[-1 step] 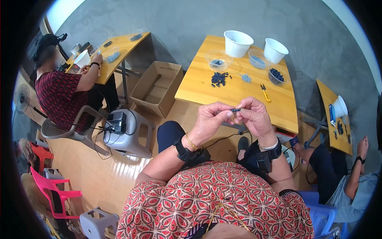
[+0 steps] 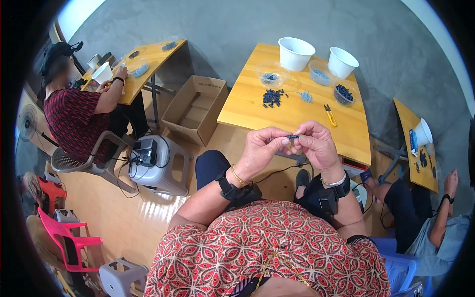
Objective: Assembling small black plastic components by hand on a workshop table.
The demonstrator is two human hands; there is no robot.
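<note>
Just off the near edge of the wooden table [image 2: 242,111], my left hand [image 2: 262,148] and my right hand [image 2: 319,148] meet fingertip to fingertip. Between them they pinch a small dark cylindrical piece [image 2: 293,136], with its ends partly covered by the fingers. On the tabletop beyond lie a heap of similar dark pieces [image 2: 272,97] and a smaller heap of pale blue-grey pieces [image 2: 306,97]. Yellow-handled snips [image 2: 330,116] rest to the right of these, touched by neither hand.
Clear bowls of small parts, including one of dark pieces [image 2: 345,92], stand behind the heaps with two white tubs [image 2: 296,55] [image 2: 342,64]. Left are an open cardboard box [image 2: 208,126], a grey stool [image 2: 168,171] and a co-worker [image 2: 79,114]. Another person [image 2: 435,237] sits right.
</note>
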